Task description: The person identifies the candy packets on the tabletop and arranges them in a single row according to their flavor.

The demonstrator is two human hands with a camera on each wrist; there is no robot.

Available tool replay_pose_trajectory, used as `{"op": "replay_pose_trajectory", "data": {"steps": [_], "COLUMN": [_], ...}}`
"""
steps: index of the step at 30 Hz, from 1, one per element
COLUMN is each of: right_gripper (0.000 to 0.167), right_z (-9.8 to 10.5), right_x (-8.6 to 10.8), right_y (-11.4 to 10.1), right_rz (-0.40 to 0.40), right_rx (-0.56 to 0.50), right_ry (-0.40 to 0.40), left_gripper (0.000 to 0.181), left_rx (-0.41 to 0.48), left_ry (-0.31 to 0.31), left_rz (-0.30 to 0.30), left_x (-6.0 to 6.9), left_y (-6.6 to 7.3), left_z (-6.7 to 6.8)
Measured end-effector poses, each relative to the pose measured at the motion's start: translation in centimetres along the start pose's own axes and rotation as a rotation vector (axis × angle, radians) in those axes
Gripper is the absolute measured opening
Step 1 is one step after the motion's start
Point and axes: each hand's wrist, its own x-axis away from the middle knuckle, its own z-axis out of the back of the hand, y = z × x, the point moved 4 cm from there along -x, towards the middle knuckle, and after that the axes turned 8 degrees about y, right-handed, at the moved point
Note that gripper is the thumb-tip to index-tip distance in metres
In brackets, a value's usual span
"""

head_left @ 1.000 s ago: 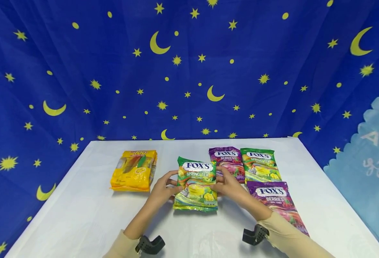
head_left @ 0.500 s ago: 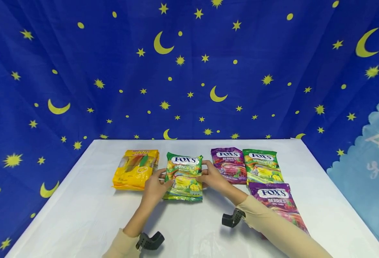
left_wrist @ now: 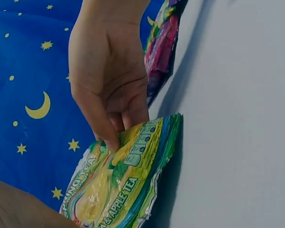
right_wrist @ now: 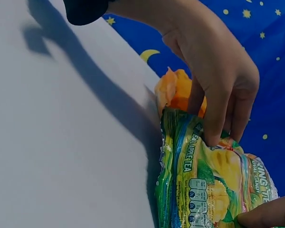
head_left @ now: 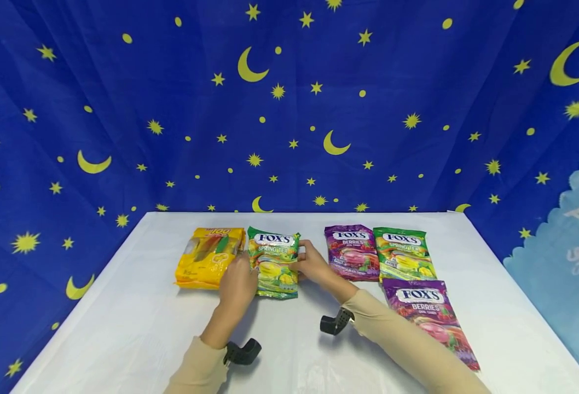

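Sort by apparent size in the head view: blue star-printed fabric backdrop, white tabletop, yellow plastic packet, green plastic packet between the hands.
1. Blue star-printed fabric backdrop
2. White tabletop
3. Yellow plastic packet and held green plastic packet: too alike to rank; the left hand partly covers both

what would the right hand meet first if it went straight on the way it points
The green Spring Tea packet, whose edge the right hand holds; beyond it, probably the left hand or yellow packet, though depth is unclear.
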Motion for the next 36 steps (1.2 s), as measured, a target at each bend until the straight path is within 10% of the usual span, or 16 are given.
{"op": "replay_pose_trajectory", "data": {"steps": [13,36], "right_gripper": [0.051,0.05], "right_z": [-1.7,-1.9], "right_x": [-1.2,-1.8], "right_y": [0.3,-0.9], "right_rz": [0.026,0.119], "right_rx": [0.082,0.521], "right_ry": [0.02,0.078], "left_gripper": [0.032,0.021], "left_rx": [-0.173,-0.152], "left_ry": [0.134,0.099], "left_rz": [-0.053,-0.1], "left_x": [-0.3,0.8], "left_y": [0.2,0.6], "left_z": [-0.6,-1.4]}}
